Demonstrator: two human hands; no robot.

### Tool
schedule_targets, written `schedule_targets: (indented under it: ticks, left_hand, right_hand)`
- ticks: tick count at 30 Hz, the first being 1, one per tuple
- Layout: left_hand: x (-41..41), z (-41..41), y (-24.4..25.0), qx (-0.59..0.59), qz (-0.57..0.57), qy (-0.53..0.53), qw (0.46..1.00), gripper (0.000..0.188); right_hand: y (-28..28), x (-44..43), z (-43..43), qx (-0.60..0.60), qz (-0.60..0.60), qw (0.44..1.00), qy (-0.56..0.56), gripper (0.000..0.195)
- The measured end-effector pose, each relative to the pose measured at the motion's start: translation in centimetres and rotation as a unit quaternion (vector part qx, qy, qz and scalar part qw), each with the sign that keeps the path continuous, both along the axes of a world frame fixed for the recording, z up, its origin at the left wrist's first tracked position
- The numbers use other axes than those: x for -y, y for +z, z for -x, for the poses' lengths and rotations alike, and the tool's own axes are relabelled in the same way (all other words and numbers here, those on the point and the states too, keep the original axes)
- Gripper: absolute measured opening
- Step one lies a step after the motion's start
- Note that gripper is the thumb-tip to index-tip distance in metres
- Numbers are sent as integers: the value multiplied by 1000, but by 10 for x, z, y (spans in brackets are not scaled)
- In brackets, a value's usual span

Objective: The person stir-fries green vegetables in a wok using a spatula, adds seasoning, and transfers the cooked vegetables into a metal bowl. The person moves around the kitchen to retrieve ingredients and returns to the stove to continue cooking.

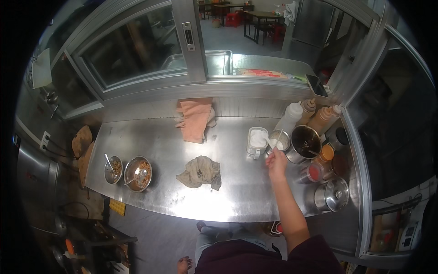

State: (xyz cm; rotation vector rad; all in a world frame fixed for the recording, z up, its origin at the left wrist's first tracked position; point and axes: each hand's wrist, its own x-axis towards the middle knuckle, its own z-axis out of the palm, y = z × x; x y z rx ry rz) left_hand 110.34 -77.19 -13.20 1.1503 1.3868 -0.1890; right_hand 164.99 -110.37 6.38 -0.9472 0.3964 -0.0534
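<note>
My right hand (277,163) reaches over the steel counter and grips a thin handle of a spoon or similar utensil beside a small metal bowl (282,142) with pale contents. Just left of that bowl stands a square container of white powder (258,138); a white spoon-like piece lies between the two. A steel pot of dark sauce (305,142) is to the right of the hand. My left hand (184,263) hangs low, off the counter, its fingers partly curled with nothing seen in them. A crumpled grey-brown cloth (200,172) lies mid-counter.
Squeeze bottles (290,116), a jar with red contents (312,172) and a lidded steel pot (336,195) crowd the right side. Two metal bowls (138,174) with food and spoons stand at left. An orange cloth (195,120) lies at the back. A phone (317,85) rests on the window ledge.
</note>
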Motion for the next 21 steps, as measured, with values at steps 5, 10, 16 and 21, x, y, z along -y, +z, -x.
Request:
schedule_targets:
  ticks: [5,10,16,21]
  left_hand:
    - [5,-9,9,-12,-15,-15,1000,28]
    - [6,-9,11,-6,-17,-24,1000,29]
    - [10,-14,18,-51,-8,-38,998,27]
    - [3,-10,19,-72,-22,-13,997,27]
  right_hand:
    - [-3,-1,-5,-25,27,999,22,17]
    - [5,-9,-4,4,32,999,32,17]
    - [24,-22,-5,16,50,998,36,15]
    - [51,-56,8,40,68,994,69,14]
